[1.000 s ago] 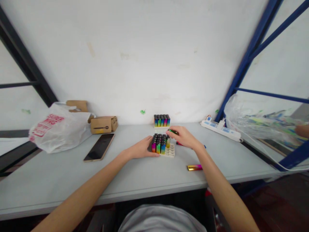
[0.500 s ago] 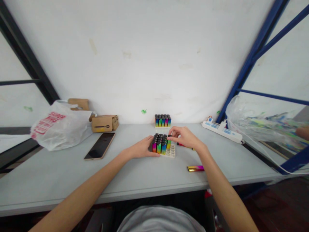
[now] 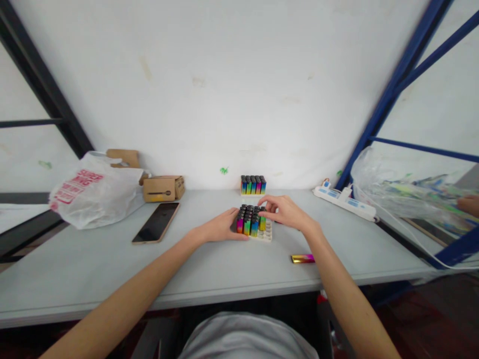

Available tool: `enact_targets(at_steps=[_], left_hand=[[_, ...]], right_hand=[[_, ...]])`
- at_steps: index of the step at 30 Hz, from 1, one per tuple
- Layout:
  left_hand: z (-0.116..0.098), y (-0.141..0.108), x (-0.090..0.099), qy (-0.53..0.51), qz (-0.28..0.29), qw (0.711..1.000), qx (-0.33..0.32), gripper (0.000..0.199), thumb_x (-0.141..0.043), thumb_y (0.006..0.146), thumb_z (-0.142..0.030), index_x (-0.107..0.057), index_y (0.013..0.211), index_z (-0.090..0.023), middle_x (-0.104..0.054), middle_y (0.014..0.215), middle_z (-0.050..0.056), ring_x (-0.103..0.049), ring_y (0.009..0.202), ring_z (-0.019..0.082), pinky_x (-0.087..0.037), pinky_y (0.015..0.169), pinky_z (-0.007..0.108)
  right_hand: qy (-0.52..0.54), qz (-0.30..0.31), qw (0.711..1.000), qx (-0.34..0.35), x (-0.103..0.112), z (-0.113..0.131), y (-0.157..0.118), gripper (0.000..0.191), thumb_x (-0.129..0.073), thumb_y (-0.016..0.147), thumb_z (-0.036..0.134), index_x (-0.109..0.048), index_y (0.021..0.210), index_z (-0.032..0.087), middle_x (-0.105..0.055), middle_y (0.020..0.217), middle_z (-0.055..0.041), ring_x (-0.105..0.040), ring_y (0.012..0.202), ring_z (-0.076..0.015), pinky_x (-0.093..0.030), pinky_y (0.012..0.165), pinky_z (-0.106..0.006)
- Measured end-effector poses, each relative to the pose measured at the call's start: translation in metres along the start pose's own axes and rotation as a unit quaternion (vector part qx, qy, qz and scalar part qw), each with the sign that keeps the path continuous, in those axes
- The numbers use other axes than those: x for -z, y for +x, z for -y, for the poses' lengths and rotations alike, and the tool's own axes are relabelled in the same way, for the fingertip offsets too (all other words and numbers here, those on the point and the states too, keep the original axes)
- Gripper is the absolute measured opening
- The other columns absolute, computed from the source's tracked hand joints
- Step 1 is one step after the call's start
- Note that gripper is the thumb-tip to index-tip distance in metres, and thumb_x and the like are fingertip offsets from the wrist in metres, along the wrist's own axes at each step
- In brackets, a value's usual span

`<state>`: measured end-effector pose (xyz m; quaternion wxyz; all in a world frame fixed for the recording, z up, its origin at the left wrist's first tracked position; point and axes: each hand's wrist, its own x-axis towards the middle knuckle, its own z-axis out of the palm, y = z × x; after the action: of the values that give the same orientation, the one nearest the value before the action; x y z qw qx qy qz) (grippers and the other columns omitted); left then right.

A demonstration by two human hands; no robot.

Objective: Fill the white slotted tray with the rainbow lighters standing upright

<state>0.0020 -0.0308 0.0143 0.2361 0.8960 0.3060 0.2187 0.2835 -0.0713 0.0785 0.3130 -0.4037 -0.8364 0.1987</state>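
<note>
A white tray (image 3: 267,238) with round holes stands at the middle of the table, bearing several upright lighters (image 3: 247,225) with black tops and shiny rainbow bodies. My left hand (image 3: 223,227) is wrapped around the tray's left side, its thumb along the front edge. At the right of the group, my right hand (image 3: 281,210) pinches the black top of a yellow-green lighter (image 3: 262,224), which stands upright in the tray. Holes at the tray's right side hold nothing. One loose pink-and-gold lighter (image 3: 302,259) lies near my right forearm, partly hidden by it.
A second tray of lighters (image 3: 253,185) stands against the wall. To the left are a phone (image 3: 156,223), a cardboard box (image 3: 163,189) and a white plastic bag (image 3: 98,192). A power strip (image 3: 344,203) lies at the right; another person's hand (image 3: 468,204) shows beyond the blue frame.
The yellow-green lighter has gone slightly lower in the tray under my right hand. My left hand keeps its hold on the tray. The view has shifted a little.
</note>
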Motion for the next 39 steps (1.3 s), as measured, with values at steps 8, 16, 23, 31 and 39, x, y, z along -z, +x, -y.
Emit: enact_targets(at_steps=[8, 16, 23, 31, 39], left_hand=[[-0.002, 0.000, 0.001, -0.007, -0.001, 1.000, -0.001, 0.081, -0.088, 0.079, -0.062, -0.060, 0.144, -0.023, -0.066, 0.136, 0.013, -0.064, 0.127, 0.038, -0.048, 0.116, 0.052], [-0.001, 0.000, 0.001, 0.002, 0.003, 1.000, -0.005, 0.081, -0.087, 0.079, -0.063, -0.060, 0.144, -0.024, -0.065, 0.138, 0.013, -0.063, 0.129, 0.039, -0.048, 0.116, 0.052], [-0.003, 0.000, 0.001, 0.011, 0.008, 1.000, 0.001, 0.077, -0.086, 0.080, -0.064, -0.062, 0.140, -0.021, -0.066, 0.135, 0.014, -0.064, 0.125, 0.039, -0.050, 0.113, 0.053], [-0.001, 0.001, 0.001, 0.003, 0.002, 1.000, -0.002, 0.078, -0.087, 0.078, -0.063, -0.062, 0.139, -0.022, -0.067, 0.134, 0.013, -0.065, 0.123, 0.038, -0.050, 0.112, 0.052], [-0.004, 0.001, 0.003, 0.014, 0.014, 1.000, 0.007, 0.082, -0.085, 0.080, -0.063, -0.058, 0.145, -0.021, -0.064, 0.141, 0.014, -0.062, 0.130, 0.039, -0.047, 0.117, 0.051]], right_hand=[[-0.011, 0.019, 1.000, -0.005, 0.002, -0.001, 0.000, 0.021, -0.072, 0.095, 0.041, -0.069, 0.097, 0.021, -0.066, 0.070, 0.0023, -0.059, 0.062, -0.0164, -0.044, 0.063, -0.028], [-0.014, 0.043, 0.999, 0.001, 0.005, 0.002, -0.001, 0.018, -0.074, 0.093, 0.039, -0.070, 0.096, 0.021, -0.065, 0.071, 0.0019, -0.059, 0.065, -0.0171, -0.044, 0.064, -0.028], [-0.004, 0.065, 0.998, -0.008, 0.009, 0.002, -0.004, 0.018, -0.076, 0.092, 0.038, -0.073, 0.095, 0.020, -0.070, 0.074, -0.0003, -0.064, 0.068, -0.0185, -0.047, 0.065, -0.029], [-0.011, 0.066, 0.998, -0.016, 0.011, 0.002, -0.002, 0.024, -0.075, 0.093, 0.041, -0.074, 0.106, 0.020, -0.072, 0.076, -0.0004, -0.065, 0.069, -0.0176, -0.049, 0.066, -0.028], [-0.022, -0.020, 0.998, -0.047, 0.050, -0.005, -0.024, 0.032, -0.070, 0.095, 0.052, -0.073, 0.105, 0.022, -0.077, 0.085, -0.0036, -0.071, 0.077, -0.0207, -0.056, 0.075, -0.034]])
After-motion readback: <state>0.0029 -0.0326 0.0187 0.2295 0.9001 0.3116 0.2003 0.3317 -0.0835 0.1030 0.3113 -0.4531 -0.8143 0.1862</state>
